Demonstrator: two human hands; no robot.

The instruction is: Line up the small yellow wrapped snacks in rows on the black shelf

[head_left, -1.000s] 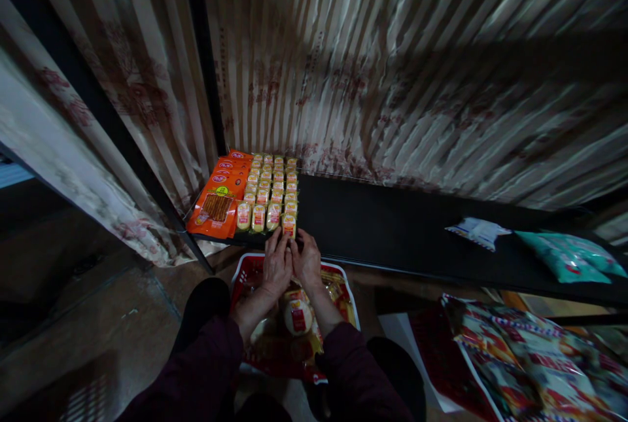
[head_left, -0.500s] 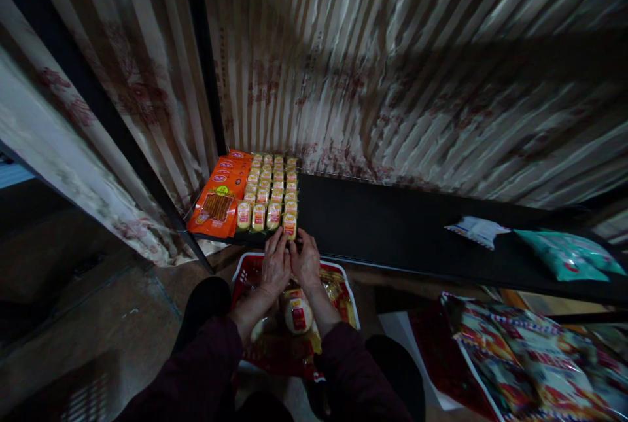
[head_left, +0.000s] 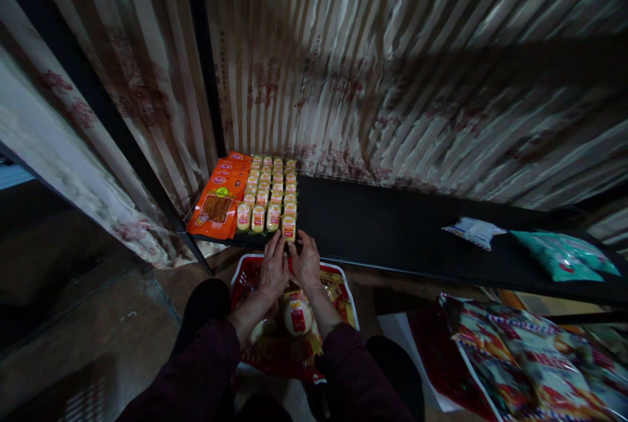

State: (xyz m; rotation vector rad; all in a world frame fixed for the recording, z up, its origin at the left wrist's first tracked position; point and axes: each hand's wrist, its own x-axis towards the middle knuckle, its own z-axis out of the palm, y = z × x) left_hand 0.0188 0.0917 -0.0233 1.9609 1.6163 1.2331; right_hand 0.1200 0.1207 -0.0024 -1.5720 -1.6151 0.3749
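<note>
yellow snack pack (head_left: 289,228) sits at front of the rightmost row (head_left: 290,188), on black shelf (head_left: 373,219). left hand (head_left: 273,269) and right hand (head_left: 306,263) bracket its lower end, fingers bent; cannot tell whether they grip.

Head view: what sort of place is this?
Probably a shop or stockroom: a black shelf bears rows of small yellow packs beside orange packets, and a red basket of packaged food sits in front.
</note>
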